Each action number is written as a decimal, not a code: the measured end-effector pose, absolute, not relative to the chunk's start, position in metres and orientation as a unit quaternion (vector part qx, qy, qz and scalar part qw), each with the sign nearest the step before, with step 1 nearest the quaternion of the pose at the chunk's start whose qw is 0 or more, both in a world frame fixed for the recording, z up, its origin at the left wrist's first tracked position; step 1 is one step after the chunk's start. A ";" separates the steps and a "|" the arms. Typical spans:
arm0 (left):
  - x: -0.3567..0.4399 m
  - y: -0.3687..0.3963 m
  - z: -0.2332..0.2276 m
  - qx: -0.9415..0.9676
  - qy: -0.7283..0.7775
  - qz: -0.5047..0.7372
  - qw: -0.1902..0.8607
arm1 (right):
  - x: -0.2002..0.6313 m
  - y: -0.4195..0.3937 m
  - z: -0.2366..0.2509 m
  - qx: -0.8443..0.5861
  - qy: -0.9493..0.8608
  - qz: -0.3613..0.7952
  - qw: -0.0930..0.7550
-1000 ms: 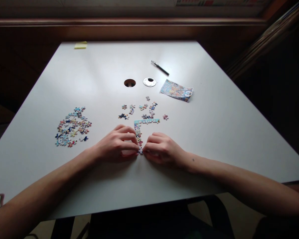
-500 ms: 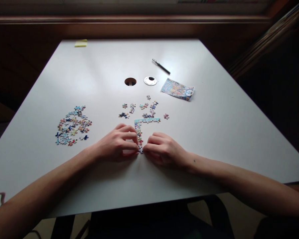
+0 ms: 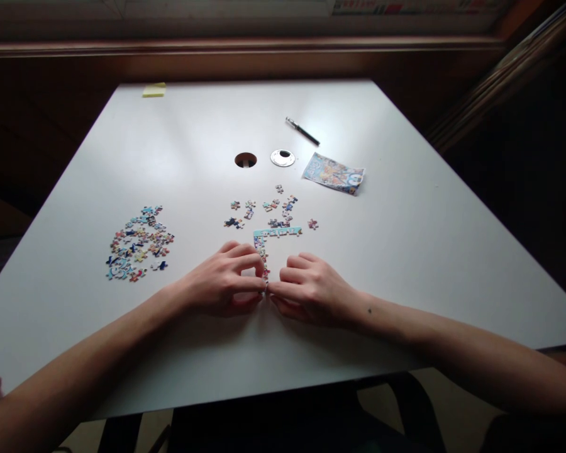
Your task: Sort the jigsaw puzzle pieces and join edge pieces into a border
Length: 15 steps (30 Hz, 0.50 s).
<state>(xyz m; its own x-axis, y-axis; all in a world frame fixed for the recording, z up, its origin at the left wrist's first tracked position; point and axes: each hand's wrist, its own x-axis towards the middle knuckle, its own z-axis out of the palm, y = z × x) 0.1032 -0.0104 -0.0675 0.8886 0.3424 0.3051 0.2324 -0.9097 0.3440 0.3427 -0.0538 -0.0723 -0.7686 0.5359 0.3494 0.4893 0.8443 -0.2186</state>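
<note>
1. Hands are seen nearest, resting low on the white table (image 3: 405,207). The left hand (image 3: 221,286) and the right hand (image 3: 311,290) are curled, with fingertips brought together in the middle.
2. The bottom end of the joined puzzle strip (image 3: 263,251) is pinched between the fingertips of both hands. Whether a loose piece is also held there cannot be told, because it is too small and partly hidden.
3. Both forearms are laid in from the near corners, and the wrists are kept low on the table.
4. The joined strip is shaped like a corner: one line runs up from the hands, and a light blue line (image 3: 278,232) runs off to the right at the top.
5. Small loose pieces (image 3: 264,207) are scattered just past the blue line.
6. A bigger pile of pieces (image 3: 136,242) is spread out well to the left of the hands.
7. Farther back, a picture card (image 3: 334,173) is laid flat, with a round silver cap (image 3: 282,158) and an open round hole (image 3: 246,160) beside it.
8. A black pen (image 3: 302,131) is seen behind those, and a yellow pad (image 3: 153,90) lies at the far left edge.
</note>
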 end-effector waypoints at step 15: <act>0.084 0.007 -0.081 0.745 0.424 0.329 0.397 | 0.395 -0.001 -0.081 -0.345 -0.863 0.217 0.297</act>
<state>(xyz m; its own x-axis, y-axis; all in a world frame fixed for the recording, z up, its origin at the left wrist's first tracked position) 0.0842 0.0074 -0.0814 0.4247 0.8921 0.1544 0.3701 -0.3267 0.8696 0.3952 -0.0012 -0.0815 -0.5847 0.7251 0.3639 0.4669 0.6676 -0.5800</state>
